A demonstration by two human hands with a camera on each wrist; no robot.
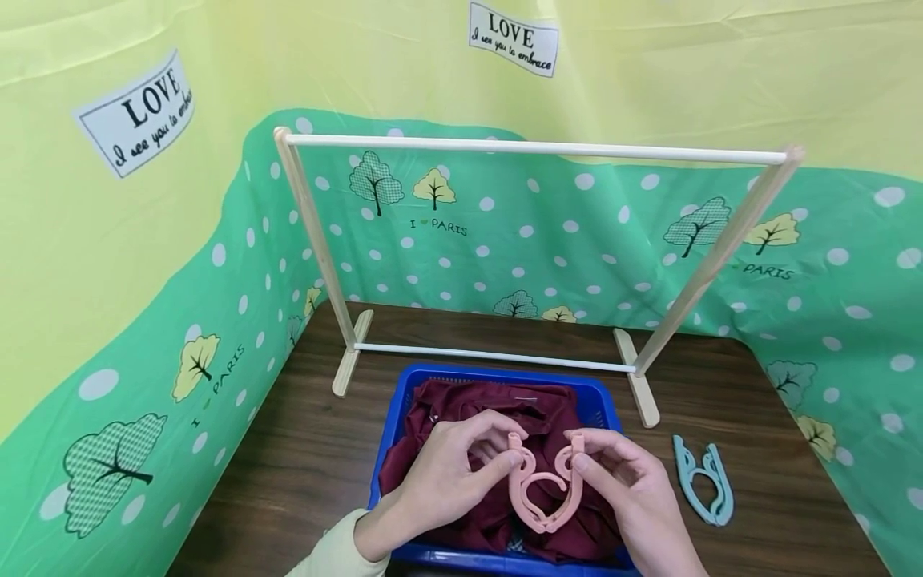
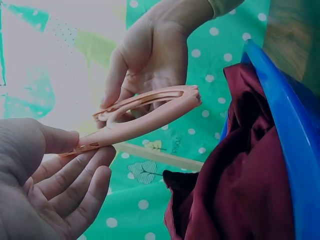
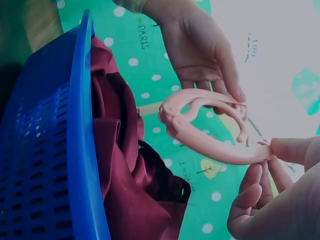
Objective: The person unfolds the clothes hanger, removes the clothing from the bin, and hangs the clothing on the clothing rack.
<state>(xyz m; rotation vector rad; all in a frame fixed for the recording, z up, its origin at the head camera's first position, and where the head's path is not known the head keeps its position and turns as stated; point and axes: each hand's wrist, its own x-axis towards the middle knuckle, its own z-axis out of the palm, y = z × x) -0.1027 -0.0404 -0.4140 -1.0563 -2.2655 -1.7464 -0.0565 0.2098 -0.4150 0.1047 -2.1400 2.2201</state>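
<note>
A pink folding clothes hanger (image 1: 546, 513) is held up over the blue basket (image 1: 497, 558), its two arms folded upward into a V around the curved hook. My left hand (image 1: 456, 473) pinches the tip of one arm between thumb and fingers. With thumb and fingers, my right hand (image 1: 630, 489) pinches the tip of the other arm. The hanger's hinge end (image 2: 192, 95) points away from both palms in the left wrist view. Below it, dark red cloth (image 3: 117, 155) lies bunched in the basket and hangs over its rim.
A blue folding hanger (image 1: 710, 485) lies folded on the dark wooden table (image 1: 786, 497), right of the basket. Behind the basket stands a wooden rack with a white top rail (image 1: 534, 147), a lower rail (image 1: 490, 357) and two feet. Patterned green and yellow curtain encloses the table.
</note>
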